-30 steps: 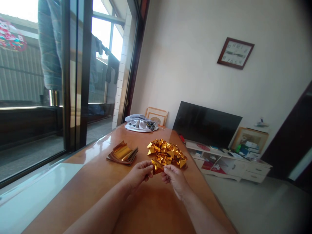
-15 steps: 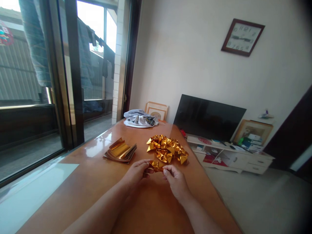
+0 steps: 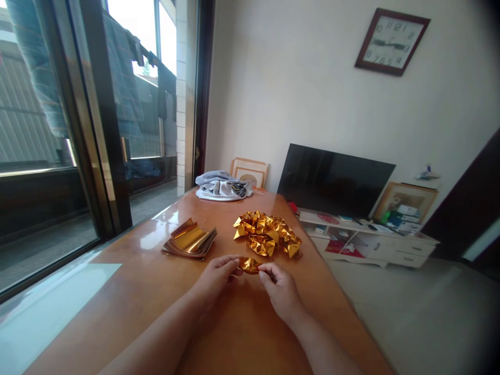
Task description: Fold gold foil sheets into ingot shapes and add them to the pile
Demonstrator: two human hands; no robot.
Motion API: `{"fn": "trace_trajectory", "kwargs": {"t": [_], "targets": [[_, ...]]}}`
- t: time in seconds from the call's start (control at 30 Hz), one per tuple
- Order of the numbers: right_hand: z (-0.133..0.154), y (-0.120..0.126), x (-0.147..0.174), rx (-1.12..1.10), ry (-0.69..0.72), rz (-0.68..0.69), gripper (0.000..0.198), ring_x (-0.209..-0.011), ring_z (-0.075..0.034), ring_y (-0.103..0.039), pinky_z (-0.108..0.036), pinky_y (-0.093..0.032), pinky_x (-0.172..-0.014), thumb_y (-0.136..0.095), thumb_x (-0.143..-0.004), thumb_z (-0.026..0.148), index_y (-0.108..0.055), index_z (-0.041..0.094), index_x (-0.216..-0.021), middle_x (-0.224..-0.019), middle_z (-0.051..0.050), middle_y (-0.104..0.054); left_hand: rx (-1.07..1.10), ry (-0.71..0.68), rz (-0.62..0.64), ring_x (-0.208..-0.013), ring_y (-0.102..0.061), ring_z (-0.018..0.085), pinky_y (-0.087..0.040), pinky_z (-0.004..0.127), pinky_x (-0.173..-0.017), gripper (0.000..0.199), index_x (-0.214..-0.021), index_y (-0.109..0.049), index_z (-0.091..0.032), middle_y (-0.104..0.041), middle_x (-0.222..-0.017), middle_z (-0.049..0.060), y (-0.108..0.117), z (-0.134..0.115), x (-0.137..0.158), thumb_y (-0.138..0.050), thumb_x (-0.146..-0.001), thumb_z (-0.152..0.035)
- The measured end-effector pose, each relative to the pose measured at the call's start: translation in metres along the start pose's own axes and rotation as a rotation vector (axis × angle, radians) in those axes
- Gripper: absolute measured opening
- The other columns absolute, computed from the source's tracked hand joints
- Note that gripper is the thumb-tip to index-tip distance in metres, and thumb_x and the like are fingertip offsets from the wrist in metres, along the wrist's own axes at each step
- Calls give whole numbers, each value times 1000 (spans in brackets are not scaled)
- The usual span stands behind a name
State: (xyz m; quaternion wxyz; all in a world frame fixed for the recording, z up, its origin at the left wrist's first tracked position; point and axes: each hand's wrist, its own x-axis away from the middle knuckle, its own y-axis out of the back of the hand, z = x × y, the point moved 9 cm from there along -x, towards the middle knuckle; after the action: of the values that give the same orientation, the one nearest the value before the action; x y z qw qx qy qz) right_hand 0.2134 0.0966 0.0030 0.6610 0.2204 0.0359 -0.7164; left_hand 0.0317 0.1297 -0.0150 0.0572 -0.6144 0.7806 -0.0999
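Note:
Between my two hands is a folded gold foil paper ingot (image 3: 249,265), shiny and creased, held just above the table. My left hand (image 3: 222,273) pinches its left end between thumb and fingers. At its right end, my right hand (image 3: 278,284) grips the other tip in the same way. Just beyond them lies a pile of folded gold paper ingots (image 3: 267,233). A stack of flat gold foil paper sheets (image 3: 189,240), slightly curled, rests to the left of the pile.
The brown table (image 3: 156,307) runs away from me, with a bundle of grey cloth (image 3: 222,186) at its far end. A pale sheet (image 3: 74,291) covers its left edge. Beyond stand a television (image 3: 336,179) and a white cabinet (image 3: 398,255). Glass doors line the left.
The view has shifted slightly. Both hands still hold the foil piece, which now shows more of its creased middle, and my right hand has edged a little to the left.

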Motion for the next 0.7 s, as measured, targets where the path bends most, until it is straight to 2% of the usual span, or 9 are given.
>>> {"fn": "trace_trajectory", "kwargs": {"t": [0.13, 0.3, 0.37, 0.47, 0.53, 0.7], "targets": [[9, -1, 2, 51, 55, 10, 15, -81, -23, -63, -33, -49, -74, -65, -87, 35, -75, 25, -93, -91, -4, -72, -79, -22, -8, -74, -62, 16, -47, 26, -67, 31, -101, -77, -15, -74, -85, 7, -2, -2, 0, -73, -78, -35], [4, -3, 5, 25, -1, 33, 18, -73, -21, -64, -32, -51, -69, -63, -89, 38, -69, 24, -100, -85, -4, -73, -118, -32, -63, -69, -62, 15, -48, 27, -69, 27, -97, -76, -13, -74, -83, 7, 4, 4, -5, -70, -75, -28], [-1, -1, 5, 14, -27, 6, 26, -71, -21, -65, -32, -52, -68, -64, -89, 39, -65, 23, -110, -84, -4, -73, -161, -57, -87, -73, -64, 17, -49, 27, -70, 27, -98, -76, -13, -76, -88, 7, 7, 4, -7, -69, -75, -26], [-11, -2, 5, 12, -83, 10, 49, -74, -21, -69, -34, -55, -72, -65, -88, 39, -54, 20, -132, -88, -5, -75, -254, -114, -98, -83, -69, 20, -52, 29, -77, 26, -98, -75, -14, -77, -94, 8, 8, 0, -7, -65, -75, -22], [-15, -4, 4, 19, -118, 34, 55, -81, -23, -71, -35, -56, -76, -66, -87, 38, -54, 17, -136, -93, -7, -76, -287, -159, -85, -88, -71, 22, -53, 31, -82, 27, -98, -74, -15, -78, -96, 7, 5, -2, -7, -62, -74, -17], [-5, -12, 5, -2, -76, 118, 33, -92, -23, -72, -35, -56, -84, -60, -89, 28, -71, 21, -119, -103, -6, -77, -358, -232, -40, -96, -73, 24, -54, 35, -91, 36, -108, -71, -16, -78, -102, 7, 1, 2, -8, -59, -74, -12]]}}
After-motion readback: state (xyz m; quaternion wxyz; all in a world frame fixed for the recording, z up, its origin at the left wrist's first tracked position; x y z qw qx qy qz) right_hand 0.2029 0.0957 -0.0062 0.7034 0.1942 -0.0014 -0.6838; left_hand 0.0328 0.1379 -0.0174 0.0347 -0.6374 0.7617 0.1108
